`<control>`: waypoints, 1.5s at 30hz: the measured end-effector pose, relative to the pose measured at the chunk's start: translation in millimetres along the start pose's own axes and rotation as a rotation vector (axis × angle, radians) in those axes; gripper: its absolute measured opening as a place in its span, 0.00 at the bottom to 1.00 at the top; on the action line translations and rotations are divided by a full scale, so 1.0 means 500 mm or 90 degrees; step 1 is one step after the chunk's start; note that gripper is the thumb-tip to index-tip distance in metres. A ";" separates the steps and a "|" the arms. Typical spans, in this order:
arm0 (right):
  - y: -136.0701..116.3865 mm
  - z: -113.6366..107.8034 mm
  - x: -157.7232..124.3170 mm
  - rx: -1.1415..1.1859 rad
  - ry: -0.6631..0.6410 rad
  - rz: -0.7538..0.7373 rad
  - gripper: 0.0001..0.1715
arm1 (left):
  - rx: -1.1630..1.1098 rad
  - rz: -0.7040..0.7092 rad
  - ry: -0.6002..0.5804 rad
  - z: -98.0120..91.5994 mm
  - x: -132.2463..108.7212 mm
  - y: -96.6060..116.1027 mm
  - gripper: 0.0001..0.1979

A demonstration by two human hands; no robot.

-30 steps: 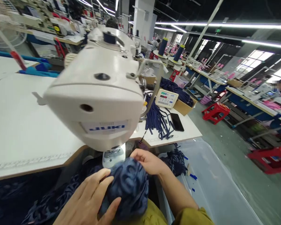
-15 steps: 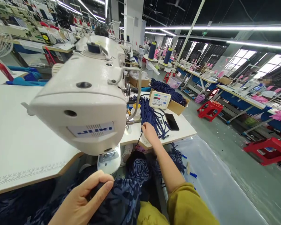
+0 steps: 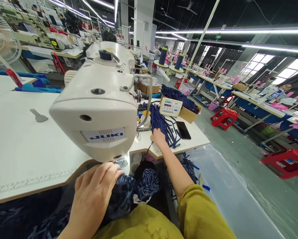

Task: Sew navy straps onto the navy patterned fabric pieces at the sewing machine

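Note:
A white JUKI sewing machine (image 3: 99,106) fills the middle of the view, on a white table (image 3: 22,146). My left hand (image 3: 94,196) lies on dark blue patterned fabric (image 3: 136,189) just below the machine head, its fingers curled over the cloth. My right hand (image 3: 158,136) reaches out to the table's right end and rests at a bundle of navy blue straps (image 3: 163,124); its fingers are bent down onto them. Yellow-green sleeves cover both my arms.
A control panel (image 3: 170,107), a black phone (image 3: 183,129) and a cardboard box of navy pieces (image 3: 186,106) sit beyond the straps. A clear plastic bin (image 3: 228,196) stands at my right. Red stools (image 3: 224,116) and other workstations line the aisle.
My right hand left the fabric in my lap and went out to the navy straps on the table. My left hand shifted forward on the fabric toward the machine head.

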State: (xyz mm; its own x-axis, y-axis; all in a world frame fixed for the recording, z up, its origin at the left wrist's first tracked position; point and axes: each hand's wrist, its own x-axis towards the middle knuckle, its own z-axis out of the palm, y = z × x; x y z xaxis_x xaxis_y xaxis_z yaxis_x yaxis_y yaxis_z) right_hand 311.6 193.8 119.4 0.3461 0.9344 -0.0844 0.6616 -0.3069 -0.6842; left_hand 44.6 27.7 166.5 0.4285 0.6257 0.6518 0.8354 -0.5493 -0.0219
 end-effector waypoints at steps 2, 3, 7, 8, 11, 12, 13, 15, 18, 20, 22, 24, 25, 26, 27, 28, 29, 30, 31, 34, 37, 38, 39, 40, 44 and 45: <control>0.018 -0.009 -0.010 0.100 -0.013 -0.020 0.03 | -0.038 0.050 0.008 -0.001 -0.004 0.005 0.12; 0.027 -0.013 -0.016 0.159 -0.022 -0.028 0.03 | -0.049 0.062 0.014 -0.002 -0.005 0.009 0.12; 0.043 -0.016 -0.050 0.428 -0.055 -0.022 0.06 | 0.019 0.047 0.058 -0.007 -0.001 0.030 0.15; 0.041 -0.014 -0.061 0.494 -0.066 -0.015 0.07 | 0.028 0.045 0.061 -0.007 0.001 0.036 0.15; 0.026 -0.004 -0.104 0.660 -0.132 0.010 0.10 | -0.011 0.017 0.038 -0.008 0.002 0.052 0.12; 0.017 0.000 -0.121 0.702 -0.163 0.020 0.10 | -0.035 0.008 0.029 -0.009 0.001 0.055 0.11; 0.008 0.003 -0.138 0.737 -0.195 0.030 0.09 | -0.058 0.002 0.019 -0.010 -0.001 0.057 0.10; -0.012 0.007 -0.175 0.786 -0.257 0.049 0.08 | -0.101 -0.011 0.007 -0.011 -0.006 0.056 0.10; -0.040 0.008 -0.226 0.824 -0.328 0.036 0.13 | -0.164 -0.022 -0.009 -0.009 -0.020 0.040 0.11; -0.054 0.005 -0.254 0.782 -0.348 -0.034 0.18 | -0.210 -0.022 -0.027 -0.006 -0.030 0.023 0.13; -0.062 0.000 -0.275 0.674 -0.358 -0.124 0.19 | -0.268 -0.028 -0.043 -0.002 -0.038 0.006 0.14; -0.067 -0.005 -0.288 0.553 -0.363 -0.192 0.16 | -0.333 -0.058 -0.046 0.002 -0.045 -0.006 0.14; -0.068 -0.006 -0.292 0.509 -0.365 -0.213 0.14 | -0.363 -0.079 -0.045 0.003 -0.047 -0.011 0.14; -0.069 -0.007 -0.295 0.479 -0.364 -0.226 0.12 | -0.389 -0.101 -0.041 0.005 -0.049 -0.014 0.13; -0.070 -0.008 -0.297 0.457 -0.361 -0.234 0.12 | -0.410 -0.121 -0.036 0.006 -0.051 -0.016 0.13; -0.071 -0.008 -0.299 0.441 -0.361 -0.236 0.11 | -0.426 -0.137 -0.029 0.008 -0.052 -0.017 0.13; -0.072 -0.007 -0.301 0.429 -0.361 -0.237 0.11 | -0.438 -0.147 -0.025 0.009 -0.053 -0.019 0.13; -0.073 -0.007 -0.302 0.416 -0.358 -0.240 0.11 | -0.444 -0.151 -0.024 0.009 -0.054 -0.020 0.13; -0.074 -0.006 -0.305 0.402 -0.354 -0.245 0.11 | -0.445 -0.148 -0.024 0.009 -0.054 -0.020 0.13; -0.079 -0.002 -0.311 0.364 -0.334 -0.257 0.11 | -0.420 -0.112 -0.041 0.007 -0.053 -0.023 0.14; -0.083 -0.002 -0.314 0.359 -0.322 -0.249 0.11 | -0.399 -0.073 -0.066 0.004 -0.052 -0.025 0.16; -0.083 -0.004 -0.313 0.368 -0.325 -0.245 0.11 | -0.400 -0.081 -0.068 0.005 -0.053 -0.025 0.15; -0.082 -0.007 -0.312 0.383 -0.333 -0.240 0.11 | -0.404 -0.102 -0.066 0.005 -0.054 -0.026 0.14; -0.082 -0.011 -0.310 0.399 -0.340 -0.235 0.11 | -0.411 -0.135 -0.062 0.007 -0.056 -0.026 0.14; -0.080 -0.025 -0.305 0.410 -0.323 -0.222 0.09 | -0.442 -0.211 -0.057 0.010 -0.059 -0.026 0.11; -0.080 -0.024 -0.305 0.404 -0.317 -0.225 0.09 | -0.437 -0.194 -0.057 0.009 -0.058 -0.026 0.12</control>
State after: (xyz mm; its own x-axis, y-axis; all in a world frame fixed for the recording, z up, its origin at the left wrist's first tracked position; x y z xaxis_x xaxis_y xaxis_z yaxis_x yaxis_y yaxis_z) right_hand 240.2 61.2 168.2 -0.2369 0.9715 0.0043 0.1300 0.0361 -0.9909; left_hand 22.7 19.3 144.4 0.2637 0.8314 0.4891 0.5315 -0.5483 0.6456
